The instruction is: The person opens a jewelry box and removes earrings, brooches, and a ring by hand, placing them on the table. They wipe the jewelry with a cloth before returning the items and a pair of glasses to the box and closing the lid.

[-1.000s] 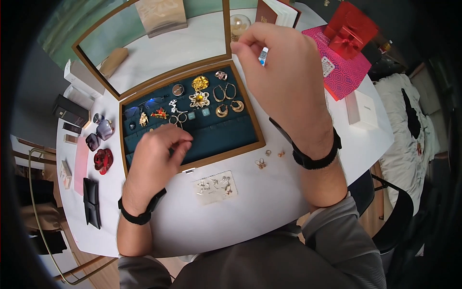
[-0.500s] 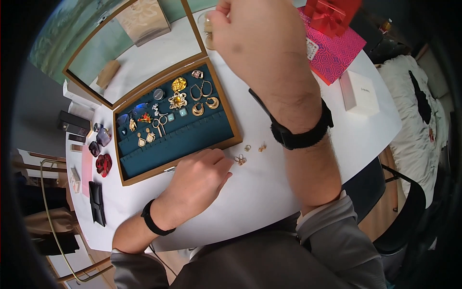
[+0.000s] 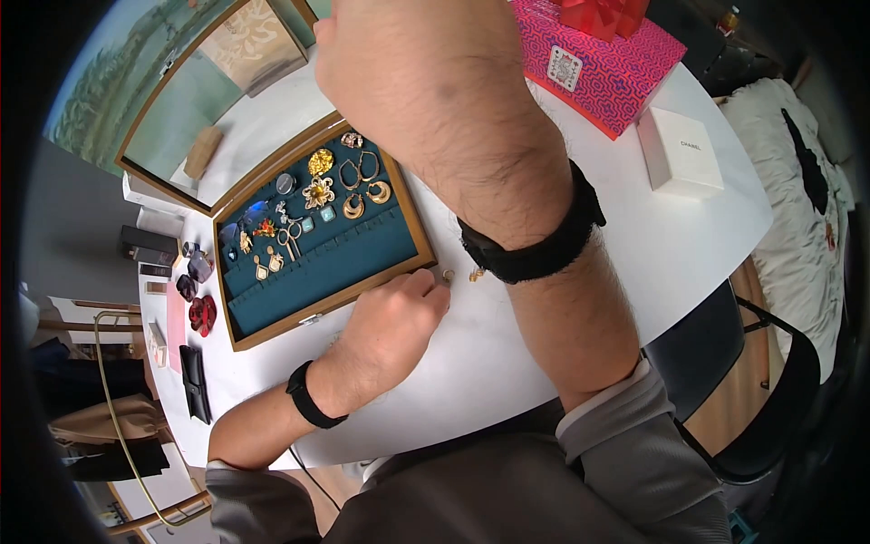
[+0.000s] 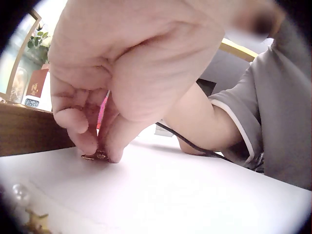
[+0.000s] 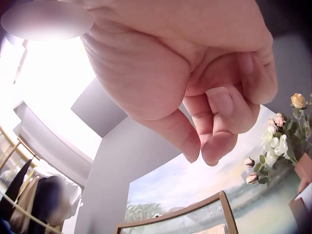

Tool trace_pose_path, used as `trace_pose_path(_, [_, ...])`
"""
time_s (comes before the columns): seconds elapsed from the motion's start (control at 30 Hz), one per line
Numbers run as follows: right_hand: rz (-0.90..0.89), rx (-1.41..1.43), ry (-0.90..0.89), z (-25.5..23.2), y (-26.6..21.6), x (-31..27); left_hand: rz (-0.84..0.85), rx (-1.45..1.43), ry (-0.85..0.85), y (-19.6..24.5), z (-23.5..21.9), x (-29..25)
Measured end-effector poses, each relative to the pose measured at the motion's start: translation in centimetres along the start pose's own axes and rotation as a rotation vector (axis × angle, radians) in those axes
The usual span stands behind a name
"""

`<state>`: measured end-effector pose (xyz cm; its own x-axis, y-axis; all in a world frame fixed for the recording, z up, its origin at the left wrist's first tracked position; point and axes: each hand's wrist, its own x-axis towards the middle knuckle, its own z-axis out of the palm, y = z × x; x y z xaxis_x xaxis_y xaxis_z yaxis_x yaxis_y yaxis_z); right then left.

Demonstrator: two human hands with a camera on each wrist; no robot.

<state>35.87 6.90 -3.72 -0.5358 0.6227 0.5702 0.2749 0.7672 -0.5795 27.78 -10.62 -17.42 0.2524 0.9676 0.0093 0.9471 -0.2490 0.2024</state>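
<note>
My left hand (image 3: 391,325) is low over the white table, just off the front right corner of the jewelry box (image 3: 364,292). In the left wrist view its thumb and fingers pinch a small gold earring (image 4: 101,156) at the tabletop. A small ring (image 3: 448,275) and an orange-gold earring (image 3: 477,274) lie just beyond those fingertips. My right hand (image 3: 426,72) is raised high near the glass lid. Its fingers (image 5: 222,146) curl loosely, thumb tip close to the fingertip, with nothing visible between them. The box's dark green lining holds hoops, brooches and drop earrings (image 3: 268,265).
The box's glass lid (image 3: 128,163) stands propped up behind. To the right are a patterned pink bag (image 3: 616,72) and a white carton (image 3: 680,154). Sunglasses, a red flower (image 3: 202,315) and a black case (image 3: 194,384) line the left. A pearl (image 4: 20,192) and gold star (image 4: 38,220) lie near my left hand.
My left hand has left the box's lining and come down on the table to the right, onto the gold earring. My right hand has moved up and left in view. The head view has shifted.
</note>
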Motion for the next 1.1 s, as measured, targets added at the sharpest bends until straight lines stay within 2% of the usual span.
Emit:
trace_pose_path(0.07, [0.213,-0.563,0.207,3.1,-2.1,1.0,0.001,-0.024,0.014,0.0,0.2,0.0])
trace_pose_path(0.1, [0.214,-0.561,0.207,2.3,-1.2,0.8,0.002,-0.051,0.028,-0.1,0.2,0.1])
trace_pose_path(0.17, [0.011,0.010,0.017,-0.6,0.9,0.1,0.009,-0.059,0.017,-0.2,0.2,0.0])
trace_pose_path(0.2, [0.013,0.011,0.016,-0.5,0.8,-0.3,0.016,-0.067,0.009,-0.3,0.3,0.0])
trace_pose_path(0.27, [-0.064,-0.004,0.163,-0.2,0.5,-1.2,-0.001,-0.082,0.002,-0.1,0.2,-0.2])
trace_pose_path(0.4, [-0.028,-0.023,0.074,-0.6,-0.1,-0.8,-0.012,-0.183,-0.036,0.1,-1.0,-0.4])
trace_pose_path(0.47, [0.005,-0.104,0.166,-0.8,-1.4,-1.9,0.001,-0.153,0.024,-0.4,-1.4,-0.1])
trace_pose_path(0.5, [0.004,-0.103,0.163,-0.7,-0.9,-1.3,0.015,-0.122,0.084,-0.6,-1.6,0.1])
trace_pose_path(0.57, [0.015,-0.010,-0.026,-0.7,0.4,0.2,0.035,-0.087,0.114,-0.8,-2.0,0.8])
trace_pose_path(0.67, [0.027,-0.031,0.075,-0.8,-0.3,-1.0,0.087,-0.042,0.128,-0.8,-1.6,1.5])
trace_pose_path(0.8, [0.052,-0.051,-0.015,-0.9,-0.1,-0.8,0.163,-0.010,0.134,0.2,-0.9,2.5])
trace_pose_path(0.87, [-0.028,-0.139,0.179,-0.6,-0.9,-1.9,0.185,0.002,0.143,0.7,-0.6,2.9])
trace_pose_path(0.9, [-0.029,-0.136,0.178,-1.1,-0.4,-1.6,0.200,0.018,0.132,0.8,-0.3,3.2])
trace_pose_path(0.97, [0.042,0.133,-0.045,-2.4,0.6,-0.5,0.195,0.051,0.123,1.1,0.2,3.6])
trace_pose_path(1.03, [-0.100,0.033,0.271,-0.3,-0.2,-2.1,0.160,0.101,0.097,1.3,0.7,3.9])
trace_pose_path(1.07, [-0.051,-0.055,0.131,-0.4,0.5,-1.3,0.156,0.112,0.092,1.2,1.2,4.1])
trace_pose_path(1.1, [0.062,0.154,-0.005,-1.8,0.1,-0.2,0.144,0.099,0.090,1.2,1.3,4.2])
